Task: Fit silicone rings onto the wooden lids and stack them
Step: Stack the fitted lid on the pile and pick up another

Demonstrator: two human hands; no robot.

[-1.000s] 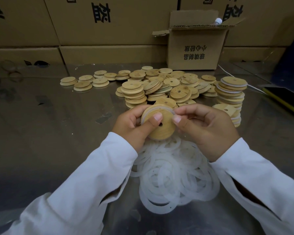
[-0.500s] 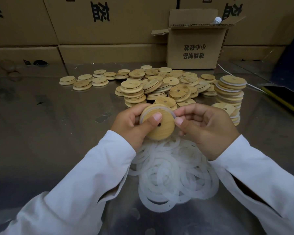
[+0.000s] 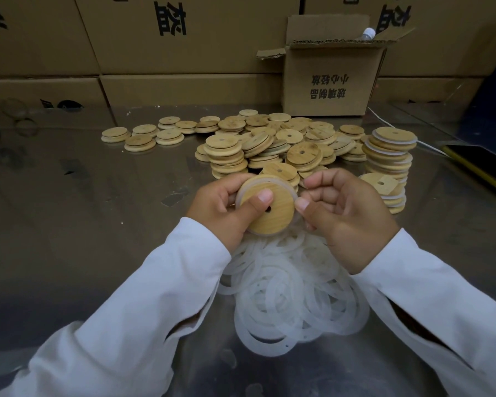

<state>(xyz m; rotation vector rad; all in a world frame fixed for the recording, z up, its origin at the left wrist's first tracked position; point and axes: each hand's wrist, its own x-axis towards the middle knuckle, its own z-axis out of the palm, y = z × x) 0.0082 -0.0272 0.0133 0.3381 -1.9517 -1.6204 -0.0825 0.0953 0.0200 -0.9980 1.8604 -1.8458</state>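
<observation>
Wooden lid (image 3: 279, 220) is up off the table (image 3: 69, 224), held on a tilt between your two hands, hole side facing you. Silicone ring (image 3: 245, 188) sits round its upper rim, showing as a white band along the top and left edge.

Left hand (image 3: 221, 207): fingers curled behind the lid, thumb (image 3: 262, 196) pressed flat on its face just above the hole. Firm hold.

Right hand (image 3: 347, 219): fingers curled in, thumb tip (image 3: 301, 203) at the lid's right rim, pinching the ring there. Can't tell how far the ring is seated on the far side.

Loose ring pile (image 3: 292, 296) lies right under your wrists, near edge of the table. Bare lid heap (image 3: 269, 144) is just behind the held lid, with a few singles trailing off to the left. Ringed stack (image 3: 390, 156) stands to the right of the heap, leaning a bit, white bands visible between layers.

Open small carton (image 3: 330, 81) is at the back behind the heap, against a wall of big cartons (image 3: 184, 38). Dark flat slab with a yellow edge (image 3: 481, 164) is at far right.
</observation>
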